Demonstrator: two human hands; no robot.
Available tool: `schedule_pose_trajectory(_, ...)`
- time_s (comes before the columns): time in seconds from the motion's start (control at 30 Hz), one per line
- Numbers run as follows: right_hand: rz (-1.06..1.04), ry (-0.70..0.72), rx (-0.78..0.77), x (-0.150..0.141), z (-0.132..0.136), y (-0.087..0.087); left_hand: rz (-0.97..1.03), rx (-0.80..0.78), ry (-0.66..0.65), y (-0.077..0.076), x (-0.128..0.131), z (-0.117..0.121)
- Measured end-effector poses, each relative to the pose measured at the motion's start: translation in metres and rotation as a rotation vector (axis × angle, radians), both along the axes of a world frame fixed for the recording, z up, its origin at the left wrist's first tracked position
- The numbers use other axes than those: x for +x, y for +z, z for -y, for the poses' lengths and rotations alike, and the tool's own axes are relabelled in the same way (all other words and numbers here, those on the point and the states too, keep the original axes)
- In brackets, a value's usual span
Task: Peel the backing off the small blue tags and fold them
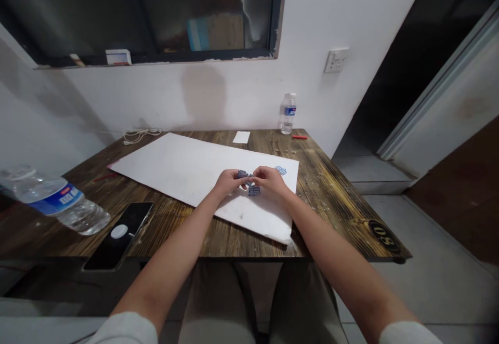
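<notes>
At the left of the bench (pixel 335 198), a large clear bottle (pixel 64 198) leans at a slant, with a black phone (pixel 134 219) to its right bearing a white disc (pixel 119 231). The left forearm comes up from the near left, angled toward the far right, its sleeve ending near the elbow. Above the white board (pixel 195 162), the left hand (pixel 228 182) is bent inward, fingers curled and thumb drawn close to them, nearly closed around a dark ribbed piece (pixel 242 173). A second ribbed piece (pixel 254 191) shows just below the fingertips, between the hands; whether it hangs or lies on the board is unclear. The right hand (pixel 268 179) faces the left, knuckles up, thumb and forefinger brought together at the pieces; its exact grip is too small to tell. Its forearm slopes back toward the near right. Just beyond the right hand, a blue-outlined piece (pixel 280 170) lies near the board's far right corner. Farther off stands a small bottle (pixel 288 114), a red stick (pixel 300 137) to its right, and at the near right corner lies a dark oval plate (pixel 384 236).
</notes>
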State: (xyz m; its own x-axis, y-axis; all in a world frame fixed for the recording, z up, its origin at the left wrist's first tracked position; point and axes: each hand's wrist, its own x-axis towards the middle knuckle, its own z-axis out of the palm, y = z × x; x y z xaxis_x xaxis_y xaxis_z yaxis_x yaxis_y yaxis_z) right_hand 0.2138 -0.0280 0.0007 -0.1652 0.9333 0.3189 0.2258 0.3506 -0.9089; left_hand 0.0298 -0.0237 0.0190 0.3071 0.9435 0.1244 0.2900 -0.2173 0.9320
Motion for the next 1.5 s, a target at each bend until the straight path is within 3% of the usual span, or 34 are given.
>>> schedule_pose_trajectory(0.2, -0.080, 0.013, -0.086, 0.004, -0.001, 0.004, 0.050, -0.023, 0.000, -0.003, 0.000, -0.001)
schedule_pose_trajectory(0.67, -0.050, -0.056, -0.083, 0.004, 0.000, 0.005, 0.009, -0.107, 0.047, -0.009, 0.001, -0.002)
schedule_pose_trajectory(0.87, -0.043, -0.061, -0.096, 0.013, -0.002, 0.008, 0.046, -0.074, 0.069, -0.006, 0.001, -0.004)
schedule_pose_trajectory(0.97, 0.040, -0.039, -0.057, 0.020, -0.003, 0.011, 0.062, -0.024, 0.118, -0.006, -0.001, -0.007)
schedule_pose_trajectory(1.23, 0.512, 0.043, 0.073, 0.025, 0.001, 0.008, 0.057, -0.008, 0.193, -0.009, -0.003, -0.010)
schedule_pose_trajectory(1.37, 0.535, -0.035, 0.178, 0.021, 0.005, 0.005, 0.000, -0.029, 0.174, -0.002, -0.002, -0.004)
schedule_pose_trajectory(1.5, 0.410, -0.080, 0.266, 0.014, 0.006, 0.010, -0.062, -0.023, 0.122, 0.003, 0.000, 0.002)
